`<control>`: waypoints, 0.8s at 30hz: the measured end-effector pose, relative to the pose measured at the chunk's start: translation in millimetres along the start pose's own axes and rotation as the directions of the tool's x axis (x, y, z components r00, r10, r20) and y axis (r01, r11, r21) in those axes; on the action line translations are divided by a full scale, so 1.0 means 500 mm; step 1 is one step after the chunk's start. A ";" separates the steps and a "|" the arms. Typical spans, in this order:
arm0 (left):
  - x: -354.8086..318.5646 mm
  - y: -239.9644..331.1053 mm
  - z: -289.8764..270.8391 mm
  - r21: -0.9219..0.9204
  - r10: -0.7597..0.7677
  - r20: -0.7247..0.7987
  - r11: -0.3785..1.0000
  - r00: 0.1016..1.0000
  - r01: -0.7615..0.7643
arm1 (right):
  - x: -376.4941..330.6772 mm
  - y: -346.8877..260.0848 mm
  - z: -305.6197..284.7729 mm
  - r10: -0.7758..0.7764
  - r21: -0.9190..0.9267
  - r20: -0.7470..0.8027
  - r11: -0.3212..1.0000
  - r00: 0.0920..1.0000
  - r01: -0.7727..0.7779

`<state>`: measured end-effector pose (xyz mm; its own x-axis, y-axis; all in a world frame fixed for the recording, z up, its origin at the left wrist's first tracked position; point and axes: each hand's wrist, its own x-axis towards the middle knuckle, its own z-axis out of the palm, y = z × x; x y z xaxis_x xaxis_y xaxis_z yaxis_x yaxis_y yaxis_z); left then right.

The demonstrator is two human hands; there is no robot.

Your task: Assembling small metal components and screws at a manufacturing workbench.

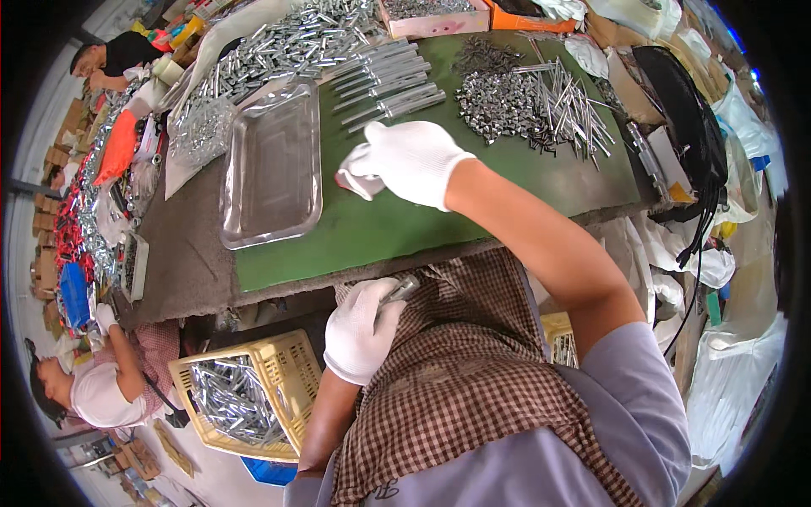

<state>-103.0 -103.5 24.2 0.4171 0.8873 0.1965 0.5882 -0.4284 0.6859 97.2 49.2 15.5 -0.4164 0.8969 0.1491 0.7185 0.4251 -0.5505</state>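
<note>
My left hand [361, 331], in a white glove, is closed around a short shiny metal tube [404, 289] in front of my checked apron, below the table edge. Over the green mat [372, 228] hangs my right hand [414, 160], also gloved in white, its fingers bent together. A small reddish spot shows at its fingertips; what they hold, if anything, I cannot make out. Just beyond that hand lie several metal tubes with thin rods [384, 84] in a row. To its left is a shallow metal tray [272, 169].
Small metal parts [503, 106] and thin rods [576, 114] are heaped at the right of the mat. Metal tubes [291, 51] pile up at the far left. A yellow crate [287, 380] of tubes stands below the table. Two other people work at the left.
</note>
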 end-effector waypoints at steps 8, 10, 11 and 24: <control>0.033 -0.017 0.009 0.042 0.104 0.008 0.994 0.995 -0.104 | -0.375 -0.025 -0.174 0.181 -0.384 -0.231 0.886 0.956 -0.260; 0.044 -0.021 0.012 0.047 0.128 0.018 0.991 0.992 -0.129 | -0.497 -0.031 -0.213 0.425 -0.425 -0.309 0.738 0.851 -0.524; 0.050 -0.016 0.010 0.022 0.114 0.025 0.993 0.993 -0.114 | -0.540 -0.048 -0.237 0.628 -0.430 -0.325 0.568 0.707 -0.702; 0.089 0.033 0.032 0.048 0.212 0.054 0.976 0.976 -0.214 | -0.312 0.299 -0.435 0.122 -0.337 -0.886 0.492 0.447 -0.802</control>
<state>-63.8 -73.6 33.0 0.5692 0.7659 0.2991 0.5178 -0.6165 0.5932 390.7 -0.8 88.7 0.3949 0.5610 0.7276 0.8758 -0.4692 -0.1135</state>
